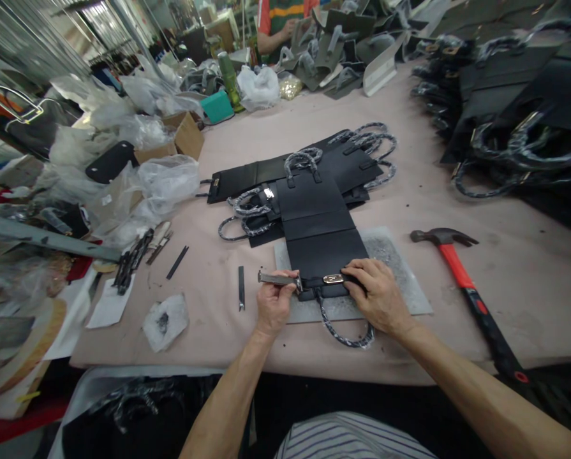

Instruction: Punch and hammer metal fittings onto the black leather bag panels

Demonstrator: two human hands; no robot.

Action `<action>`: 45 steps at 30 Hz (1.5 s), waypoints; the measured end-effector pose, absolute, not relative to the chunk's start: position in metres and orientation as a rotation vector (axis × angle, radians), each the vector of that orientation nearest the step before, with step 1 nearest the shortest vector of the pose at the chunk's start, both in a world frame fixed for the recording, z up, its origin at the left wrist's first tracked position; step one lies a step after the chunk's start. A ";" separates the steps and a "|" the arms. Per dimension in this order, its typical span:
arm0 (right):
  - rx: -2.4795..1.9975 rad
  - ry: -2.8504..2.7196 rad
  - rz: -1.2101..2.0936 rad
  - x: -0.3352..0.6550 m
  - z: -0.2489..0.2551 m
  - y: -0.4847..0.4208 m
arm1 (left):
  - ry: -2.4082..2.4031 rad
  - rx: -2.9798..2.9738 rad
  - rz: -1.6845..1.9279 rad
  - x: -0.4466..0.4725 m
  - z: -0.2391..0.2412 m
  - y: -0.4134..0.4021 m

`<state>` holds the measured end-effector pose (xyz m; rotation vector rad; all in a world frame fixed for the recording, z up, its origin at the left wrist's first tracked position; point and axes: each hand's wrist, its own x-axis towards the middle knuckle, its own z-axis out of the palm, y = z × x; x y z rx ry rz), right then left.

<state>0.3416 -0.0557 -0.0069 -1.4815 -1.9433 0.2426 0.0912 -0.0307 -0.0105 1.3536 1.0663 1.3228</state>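
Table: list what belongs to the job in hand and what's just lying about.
Job in hand:
black panel, touched by the right hand
its clasp
metal tool, in the left hand
slab under the panel
hammer, probably

Seemingly just lying about:
green bottle
teal box
cardboard box
white bag

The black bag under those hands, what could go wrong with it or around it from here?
The metal tool in the left hand could slip and scratch the black bag or its shiny metal clasp.

The plastic-wrapped handle loops out toward the table's front edge, so it might get snagged.

The hammer lies with its grip reaching that edge; the right forearm might knock it.
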 end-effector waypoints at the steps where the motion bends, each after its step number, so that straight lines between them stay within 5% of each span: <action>1: -1.480 -1.946 0.242 0.342 -0.007 -0.056 | 1.071 1.390 1.329 0.092 -0.011 -0.031; 45: -1.474 -1.915 0.271 0.342 -0.007 -0.057 | 1.041 1.891 1.152 0.095 0.009 -0.015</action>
